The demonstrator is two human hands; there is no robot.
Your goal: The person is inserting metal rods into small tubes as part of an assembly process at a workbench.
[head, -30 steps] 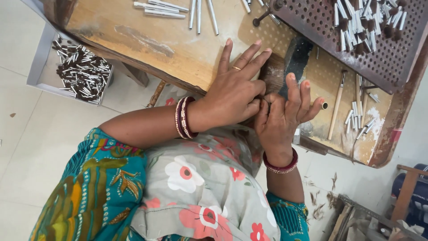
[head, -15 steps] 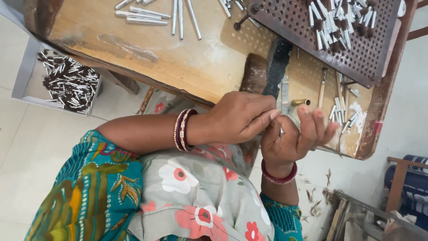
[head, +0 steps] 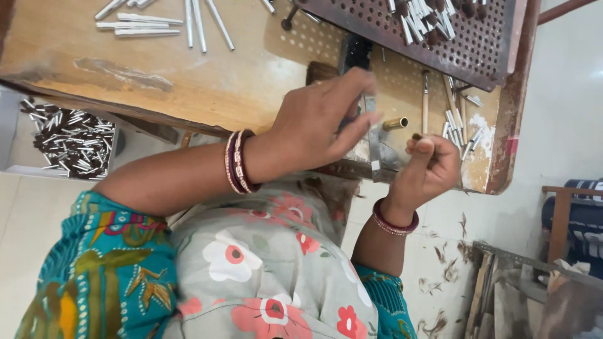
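My left hand (head: pixel 320 125) reaches over the near edge of a worn wooden table (head: pixel 188 81). Its fingertips are pinched together at a small grey metal fixture (head: pixel 380 150), seemingly on a thin silver piece. A short brass tube (head: pixel 396 123) sticks out sideways just right of those fingertips. Right of the tube, my right hand (head: pixel 430 169) is curled shut, thumb and forefinger pinching a tiny dark piece (head: pixel 417 136). The two hands do not touch. Bangles sit on both wrists.
A dark perforated tray (head: pixel 490 44) holding several silver pins lies at the table's far right. Loose silver rods (head: pixel 151 25) lie at the far left. A wooden-handled tool (head: pixel 425 94) rests by the fixture. A box of small metal pieces (head: pixel 69 141) stands on the floor.
The hands were pressed together over the fixture. They have come apart: my right hand drew back to the right and closed, and the brass tube now shows.
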